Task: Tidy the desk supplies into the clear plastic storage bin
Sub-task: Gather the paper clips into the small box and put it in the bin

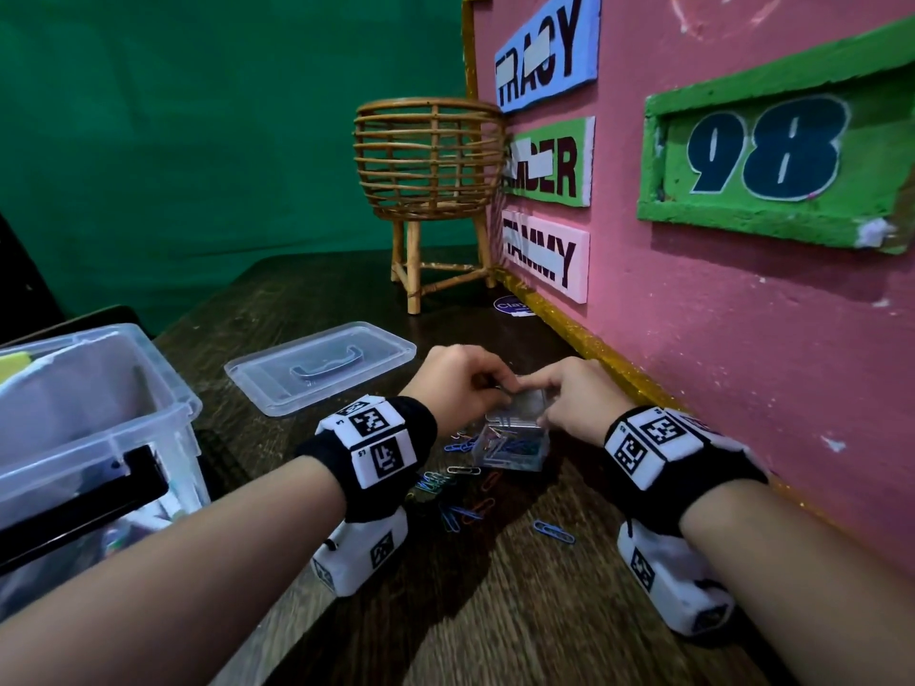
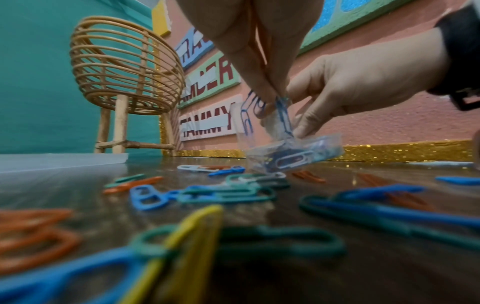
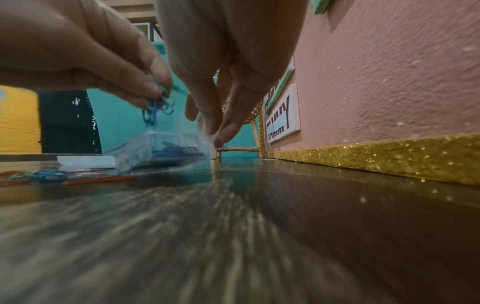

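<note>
A small clear plastic box [image 1: 515, 445] with coloured paper clips inside sits on the dark wooden desk, tilted. My left hand [image 1: 463, 383] pinches a few blue paper clips [image 2: 281, 111] right above the box's open top. My right hand [image 1: 577, 396] holds the box's right edge with its fingertips [image 3: 223, 131]. Loose paper clips [image 1: 460, 507] in blue, green, orange and white lie scattered on the desk in front of the box. The large clear storage bin [image 1: 94, 423] stands at the left, open, with supplies inside.
The bin's clear lid [image 1: 322, 366] lies flat behind my left hand. A rattan basket stand [image 1: 431, 180] stands at the back. A pink board [image 1: 742, 289] with name signs and a gold glitter strip [image 3: 389, 156] walls off the right side.
</note>
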Demonstrator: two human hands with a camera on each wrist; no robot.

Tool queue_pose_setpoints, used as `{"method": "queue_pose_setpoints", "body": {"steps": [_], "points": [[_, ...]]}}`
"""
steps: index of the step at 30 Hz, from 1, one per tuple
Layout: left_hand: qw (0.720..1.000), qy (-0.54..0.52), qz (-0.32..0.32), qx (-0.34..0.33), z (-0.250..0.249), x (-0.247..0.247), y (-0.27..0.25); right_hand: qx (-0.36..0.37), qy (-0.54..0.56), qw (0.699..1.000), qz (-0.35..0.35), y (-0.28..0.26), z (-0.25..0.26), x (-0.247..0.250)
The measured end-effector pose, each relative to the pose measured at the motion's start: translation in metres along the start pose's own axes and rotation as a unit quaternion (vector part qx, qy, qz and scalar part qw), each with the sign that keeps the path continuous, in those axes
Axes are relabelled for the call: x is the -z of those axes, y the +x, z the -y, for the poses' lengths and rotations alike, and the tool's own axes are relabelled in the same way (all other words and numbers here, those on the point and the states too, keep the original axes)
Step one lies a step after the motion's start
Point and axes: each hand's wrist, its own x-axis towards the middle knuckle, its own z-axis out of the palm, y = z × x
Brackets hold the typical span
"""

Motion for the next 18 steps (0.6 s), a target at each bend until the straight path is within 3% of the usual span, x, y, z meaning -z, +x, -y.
{"method": "queue_pose_setpoints", "body": {"steps": [3,7,12,15,18], "points": [[0.998,-0.033,0.055,-0.015,-0.0023,-0.0053,0.0011,0.006,0.004,1.0,0.015,-0.0016,0.0017,0.0022],[0.98,0.043,0.193,0.002,0.0007,-0.0089,-0.0002,-0.005,-0.004,1.0,0.005,-0.0005,0.0011,0.0019],[0.986,0.097,0.131,0.034,0.0026,-0.007,0.0016,-0.011,0.001,1.0,0.004,0.0022,-0.0021,-0.0001],[0.972,0.144,0.167,0.076,0.0052,-0.0064,0.0038,-0.017,0.007,1.0,0.008,0.0044,-0.0034,-0.0017],[0.968,0.141,0.196,0.07,0.0047,-0.0057,0.003,-0.019,0.004,1.0,0.012,0.0053,-0.0046,-0.0017]]}}
